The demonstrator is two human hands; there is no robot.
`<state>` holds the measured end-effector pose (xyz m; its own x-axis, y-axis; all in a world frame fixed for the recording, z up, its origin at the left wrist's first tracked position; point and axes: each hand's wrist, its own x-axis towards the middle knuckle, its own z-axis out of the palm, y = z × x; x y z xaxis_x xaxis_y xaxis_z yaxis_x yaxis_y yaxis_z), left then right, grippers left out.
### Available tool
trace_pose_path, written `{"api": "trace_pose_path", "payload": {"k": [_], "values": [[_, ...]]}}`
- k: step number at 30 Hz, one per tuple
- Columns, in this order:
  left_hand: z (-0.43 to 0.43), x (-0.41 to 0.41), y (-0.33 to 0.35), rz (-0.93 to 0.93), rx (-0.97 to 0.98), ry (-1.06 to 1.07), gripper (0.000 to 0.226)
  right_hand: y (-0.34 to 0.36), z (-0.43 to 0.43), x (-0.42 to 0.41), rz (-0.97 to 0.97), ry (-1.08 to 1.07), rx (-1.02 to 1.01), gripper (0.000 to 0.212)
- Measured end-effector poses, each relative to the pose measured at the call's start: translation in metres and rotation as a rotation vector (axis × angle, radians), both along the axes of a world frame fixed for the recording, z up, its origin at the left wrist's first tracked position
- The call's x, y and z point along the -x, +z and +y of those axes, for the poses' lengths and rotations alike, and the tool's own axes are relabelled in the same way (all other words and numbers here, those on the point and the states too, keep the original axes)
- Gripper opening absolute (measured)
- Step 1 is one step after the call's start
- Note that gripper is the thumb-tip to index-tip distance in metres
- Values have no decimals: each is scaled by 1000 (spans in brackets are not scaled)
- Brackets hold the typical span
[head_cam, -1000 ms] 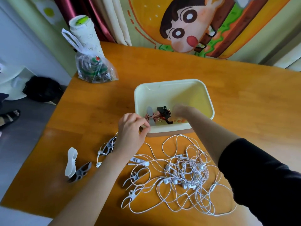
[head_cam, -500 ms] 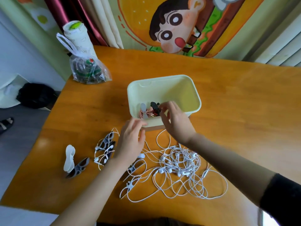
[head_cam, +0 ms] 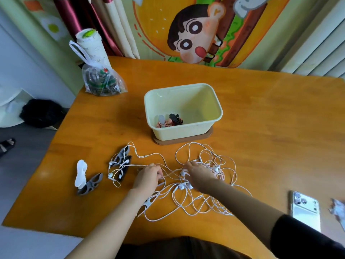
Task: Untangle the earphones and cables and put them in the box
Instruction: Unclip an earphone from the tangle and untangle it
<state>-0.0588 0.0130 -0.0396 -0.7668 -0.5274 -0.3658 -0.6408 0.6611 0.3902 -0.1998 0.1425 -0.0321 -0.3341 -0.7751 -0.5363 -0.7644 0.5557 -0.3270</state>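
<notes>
Fingers (head_cam: 158,171) of the left hand (head_cam: 148,177) are curled and pinched on a strand of the white earphone cables (head_cam: 196,200). The fingers (head_cam: 188,166) of the right hand (head_cam: 200,176) are bent down into the same heap with their tips among the cords; whether a strand is gripped there cannot be told. The cables are spread in a loose tangle on the orange wooden counter (head_cam: 261,118), on the near side of the box (head_cam: 179,132) and apart from it, with several earbuds seen among the loops. One long strand is run leftward from the heap to a pair of dark winders (head_cam: 121,165), over which more white cord and earbuds are draped. Further left, a white winder (head_cam: 80,173) is laid touching a grey winder (head_cam: 90,184). The box, pale yellow and open-topped, is set on a brown mat (head_cam: 186,141). In its near left corner a small bundle of pinkish and black earphones (head_cam: 170,121) is noted. A clear plastic bag (head_cam: 101,81) is stood at the far left corner of the counter, with a white cup (head_cam: 91,45) just behind it. A phone (head_cam: 305,210) is laid face down near the right edge. A cartoon-printed curtain (head_cam: 196,34) is hung behind the counter.
</notes>
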Motion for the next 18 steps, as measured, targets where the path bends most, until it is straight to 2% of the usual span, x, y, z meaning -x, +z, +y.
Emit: {"api": "trace_pose_path", "payload": {"k": [4,7,11,14,18], "values": [[4,0,2,-5,-21,-13,11,10,-4,-7,114,39,104,48],[8,-4,1,-47,-60,-7,12,8,-2,-14,166,122,96,51],[13,-3,12,95,-105,23,6,8,4,-25,184,125,97,56],[17,8,29,256,-92,32,9,16,6,-26,201,26,174,40],[19,22,59,433,-62,46,7,34,5,-15,212,-124,532,7]]}}
